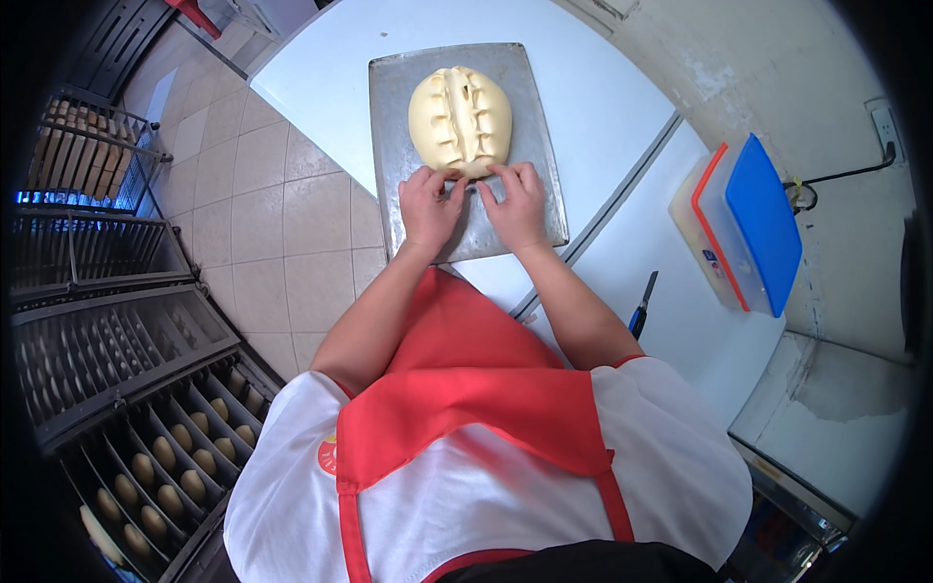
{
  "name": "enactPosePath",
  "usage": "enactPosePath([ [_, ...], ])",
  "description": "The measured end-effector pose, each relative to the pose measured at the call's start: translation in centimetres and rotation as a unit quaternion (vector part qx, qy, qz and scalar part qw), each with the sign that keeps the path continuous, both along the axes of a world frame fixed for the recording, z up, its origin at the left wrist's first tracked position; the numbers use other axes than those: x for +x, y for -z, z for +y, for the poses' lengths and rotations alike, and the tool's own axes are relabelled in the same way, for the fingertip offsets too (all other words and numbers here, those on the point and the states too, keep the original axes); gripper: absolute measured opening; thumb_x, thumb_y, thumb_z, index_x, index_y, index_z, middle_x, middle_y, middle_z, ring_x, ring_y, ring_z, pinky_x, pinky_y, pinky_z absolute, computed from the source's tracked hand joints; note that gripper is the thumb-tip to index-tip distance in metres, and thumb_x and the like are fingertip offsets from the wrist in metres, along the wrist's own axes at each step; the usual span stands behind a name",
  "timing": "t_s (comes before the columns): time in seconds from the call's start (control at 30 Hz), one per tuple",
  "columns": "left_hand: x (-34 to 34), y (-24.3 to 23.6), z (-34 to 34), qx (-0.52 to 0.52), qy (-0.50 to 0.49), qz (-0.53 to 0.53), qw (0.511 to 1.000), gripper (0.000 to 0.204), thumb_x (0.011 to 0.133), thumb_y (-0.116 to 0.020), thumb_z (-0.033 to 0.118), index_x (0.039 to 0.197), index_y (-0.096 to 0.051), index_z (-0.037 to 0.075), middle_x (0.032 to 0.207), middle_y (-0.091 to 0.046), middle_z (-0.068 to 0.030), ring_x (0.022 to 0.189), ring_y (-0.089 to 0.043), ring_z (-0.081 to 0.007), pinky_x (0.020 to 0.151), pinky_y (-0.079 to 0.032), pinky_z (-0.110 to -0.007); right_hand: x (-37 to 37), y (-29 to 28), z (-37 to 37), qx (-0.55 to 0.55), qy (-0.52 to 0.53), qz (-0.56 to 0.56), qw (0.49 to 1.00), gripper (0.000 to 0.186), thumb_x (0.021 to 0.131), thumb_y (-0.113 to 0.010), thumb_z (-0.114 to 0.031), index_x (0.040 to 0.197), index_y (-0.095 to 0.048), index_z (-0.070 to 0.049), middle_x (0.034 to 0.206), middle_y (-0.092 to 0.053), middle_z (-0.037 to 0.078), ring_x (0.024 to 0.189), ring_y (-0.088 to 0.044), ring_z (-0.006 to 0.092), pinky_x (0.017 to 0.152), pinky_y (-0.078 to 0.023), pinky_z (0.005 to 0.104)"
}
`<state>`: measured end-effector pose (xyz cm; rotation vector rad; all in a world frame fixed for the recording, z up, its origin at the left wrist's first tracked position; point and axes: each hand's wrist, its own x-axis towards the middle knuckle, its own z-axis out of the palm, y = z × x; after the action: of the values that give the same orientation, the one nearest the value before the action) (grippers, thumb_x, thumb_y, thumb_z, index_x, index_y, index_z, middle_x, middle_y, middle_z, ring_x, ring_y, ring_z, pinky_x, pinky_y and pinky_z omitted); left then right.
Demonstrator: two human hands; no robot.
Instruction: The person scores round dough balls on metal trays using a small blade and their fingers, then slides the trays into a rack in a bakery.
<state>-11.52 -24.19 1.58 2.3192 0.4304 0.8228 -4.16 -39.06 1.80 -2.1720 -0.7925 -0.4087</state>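
Observation:
A pale, oval piece of shaped dough (pixel 425 115) lies on a worn metal baking tray (pixel 528 146). Two rows of scalloped folds run along its top, either side of a raised middle strip with a small dark gap near the far end. My left hand (pixel 428 202) is at the dough's near end, its thumb and curled fingers pinching the edge. On the other side of that same end, my right hand (pixel 518 202) grips the edge with bent fingers, the thumb pointing inward. A small space separates the two thumbs.
The tray rests on a white table (pixel 321 83). To the right, a utility knife (pixel 643 309) lies near clear plastic containers with a red rim (pixel 714 219) and a blue lid (pixel 768 228). Racks (pixel 194 428) of dough pieces stand at left; a power socket (pixel 884 126) is on the wall.

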Motion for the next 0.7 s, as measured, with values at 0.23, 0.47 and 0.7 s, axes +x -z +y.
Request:
enactPosePath([
  [0.23, 3.2, 0.7, -0.3, 0.123, 0.034, -0.019, 0.992, 0.01, 0.083, -0.077, 0.023, 0.085, -0.074, 0.013, 0.074, -0.062, -0.0033, 0.072, -0.062, -0.0246, 0.071, -0.038, -0.041, 2.0, 1.8, 2.0, -0.029, 0.036, -0.041, 0.998, 0.023, 0.079, -0.081, -0.015, 0.099, -0.073, -0.01, 0.09, -0.062, 0.008, 0.089, -0.062, 0.0309, 0.084, -0.046, 0.0436],
  [0.47, -2.7, -1.1, 3.5, 0.026, -0.05, 0.005, 0.998, 0.039, 0.086, -0.078, 0.028, 0.113, -0.063, 0.002, 0.099, -0.064, -0.0158, 0.097, -0.062, -0.0342, 0.092, -0.046, -0.045, 2.3, -0.5, -2.1, 0.072, 0.031, 0.08, 0.994, 0.03, 0.085, -0.077, -0.017, 0.112, -0.07, -0.006, 0.1, -0.065, 0.016, 0.098, -0.063, 0.0355, 0.093, -0.048, 0.0469],
  [0.7, -3.1, 6.0, 5.4, -0.361, -0.195, 0.21, 0.888, 0.038, 0.101, -0.053, 0.027, 0.119, -0.06, -0.006, 0.111, -0.069, -0.0276, 0.106, -0.067, -0.036, 0.094, -0.052, -0.047, 12.3, 3.5, -7.5, -0.045, 0.188, 0.265, 0.945, 0.055, 0.094, -0.066, -0.034, 0.132, -0.062, 0.007, 0.129, -0.064, 0.033, 0.123, -0.062, 0.0446, 0.107, -0.047, 0.0469],
])
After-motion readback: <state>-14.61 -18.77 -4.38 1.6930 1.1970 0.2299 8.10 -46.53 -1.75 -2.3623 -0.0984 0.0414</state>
